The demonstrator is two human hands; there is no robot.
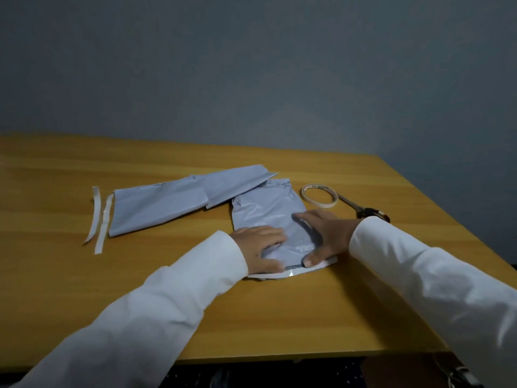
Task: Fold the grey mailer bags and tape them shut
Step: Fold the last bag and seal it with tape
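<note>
Both hands lie flat on a grey mailer bag (267, 217) near the middle of the wooden table (279, 309), neither one gripping it: the left hand (258, 247) presses with straight fingers on the bag's near left part, and the right hand (321, 233) spreads over its near right side, thumb set down by the near edge. This bag looks smooth and slightly glossy, creased and puckered between the hands, with a pale flap and what seems to be a shiny adhesive strip (291, 271) along the near edge, though blur makes that uncertain. More grey mailer bags (173, 203) lie flattened and overlapping to the left and behind, one corner touching the worked bag's far end. Two white peeled strips (98, 217) lie just left of them. A roll of tape (320, 197) rests flat to the right of the bag, and beside it lie scissors (358, 208), whose handles are partly hidden behind the right sleeve (419, 273). White sleeves cover both forearms, and the lower frame edge cuts them off.
</note>
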